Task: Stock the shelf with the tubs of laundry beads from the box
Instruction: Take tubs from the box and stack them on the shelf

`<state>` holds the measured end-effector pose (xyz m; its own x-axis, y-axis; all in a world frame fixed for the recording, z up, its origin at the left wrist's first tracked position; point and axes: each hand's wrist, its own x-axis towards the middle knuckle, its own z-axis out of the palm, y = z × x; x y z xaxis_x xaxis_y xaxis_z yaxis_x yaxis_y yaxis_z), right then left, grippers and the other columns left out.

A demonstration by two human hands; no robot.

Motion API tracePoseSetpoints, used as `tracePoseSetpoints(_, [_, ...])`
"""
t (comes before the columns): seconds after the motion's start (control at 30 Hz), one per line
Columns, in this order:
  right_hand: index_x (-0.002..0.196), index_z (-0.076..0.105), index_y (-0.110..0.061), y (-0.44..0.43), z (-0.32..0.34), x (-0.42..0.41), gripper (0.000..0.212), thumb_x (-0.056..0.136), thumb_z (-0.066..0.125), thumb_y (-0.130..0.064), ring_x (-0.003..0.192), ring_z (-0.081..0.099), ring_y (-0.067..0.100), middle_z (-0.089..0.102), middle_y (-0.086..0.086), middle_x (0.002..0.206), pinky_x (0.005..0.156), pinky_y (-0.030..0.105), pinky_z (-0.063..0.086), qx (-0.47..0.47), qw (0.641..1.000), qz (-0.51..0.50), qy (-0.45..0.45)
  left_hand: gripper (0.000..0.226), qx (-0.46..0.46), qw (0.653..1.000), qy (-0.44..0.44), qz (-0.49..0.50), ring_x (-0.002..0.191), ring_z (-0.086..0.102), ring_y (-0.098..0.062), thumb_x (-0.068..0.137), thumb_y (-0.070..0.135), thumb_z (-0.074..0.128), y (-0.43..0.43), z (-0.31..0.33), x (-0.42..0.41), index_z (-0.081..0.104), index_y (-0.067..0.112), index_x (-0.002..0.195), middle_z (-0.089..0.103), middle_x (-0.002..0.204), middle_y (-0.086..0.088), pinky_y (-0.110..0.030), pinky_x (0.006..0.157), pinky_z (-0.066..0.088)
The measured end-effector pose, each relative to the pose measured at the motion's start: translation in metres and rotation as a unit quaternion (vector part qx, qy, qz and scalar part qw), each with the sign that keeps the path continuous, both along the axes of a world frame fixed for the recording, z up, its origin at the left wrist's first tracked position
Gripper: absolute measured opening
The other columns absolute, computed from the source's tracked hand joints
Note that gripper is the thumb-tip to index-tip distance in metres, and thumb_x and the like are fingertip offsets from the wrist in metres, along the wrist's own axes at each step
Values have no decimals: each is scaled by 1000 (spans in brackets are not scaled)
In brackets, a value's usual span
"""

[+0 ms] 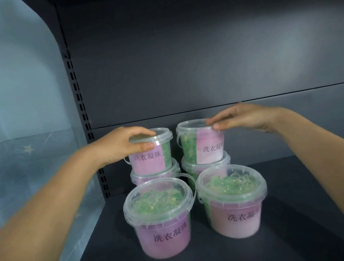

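Evidently both grips sit at the lids. The left hand's [124, 145] fingers curl over the rim of the upper left tub [150, 159], thumb pressed to its wall just under the lid. The right hand [247, 119] pinches the lid edge of the upper right tub [206, 148] between flatter fingers and thumb. Both stand on lower tubs [155, 174] at the back of the dark shelf [290, 213], with two front tubs [164, 234] just before them. Their clear plastic walls look stiff but slick, and bead-filled tubs likely carry some weight. Gripping under the rim, or by the thin bail handle [188, 178], seems safer than the snap lid alone.
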<state>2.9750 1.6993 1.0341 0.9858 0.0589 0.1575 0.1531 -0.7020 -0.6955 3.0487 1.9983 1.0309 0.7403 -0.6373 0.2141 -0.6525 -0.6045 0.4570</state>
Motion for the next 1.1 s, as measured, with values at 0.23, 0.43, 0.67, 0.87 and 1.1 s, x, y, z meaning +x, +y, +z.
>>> tracePoseSetpoints(0.23, [90, 74, -29, 12, -1, 2, 20, 76, 73, -42, 99, 59, 4, 67, -19, 90, 90, 22, 41, -76, 993, -39, -82, 34, -43, 999, -4, 1, 114, 43, -2, 78, 42, 62, -3, -4, -3, 55, 43, 112, 51, 127, 16, -20, 91, 33])
tracePoseSetpoints(0.43, [92, 71, -15, 18, -14, 7, 35, 74, 73, -45, 105, 55, 11, 64, -1, 107, 78, 16, 39, -51, 988, -54, -134, 77, -63, 998, -10, -2, 115, 43, 1, 32, 92, 50, -3, -6, -4, 54, 56, 101, 50, 118, 27, -23, 94, 32])
tracePoseSetpoints(0.67, [83, 63, -25, 17, -21, 12, 25, 76, 70, -47, 109, 47, 11, 52, 0, 114, 85, 24, 35, -57, 987, -57, -137, 65, -47, 997, -57, 27, 121, 45, -6, 64, 60, 56, -11, -10, -2, 57, 35, 123, 53, 130, 15, -25, 98, 34])
tracePoseSetpoints(0.87, [92, 62, -21, 18, -24, 11, 30, 78, 68, -48, 113, 46, 11, 49, -2, 117, 87, 24, 33, -59, 987, -51, -142, 51, -10, 998, -52, 38, 126, 43, -10, 74, 55, 58, -8, -7, -2, 55, 38, 123, 50, 135, 11, -29, 100, 34])
tracePoseSetpoints(1.1, [105, 60, -23, 19, 0, 13, 43, 79, 63, -57, 111, 51, 15, 55, -2, 117, 88, 28, 42, -195, 976, -49, -84, 19, -16, 994, -88, 65, 116, 53, -11, 86, 42, 59, -20, 13, -9, 62, 30, 100, 61, 118, 9, -36, 104, 40])
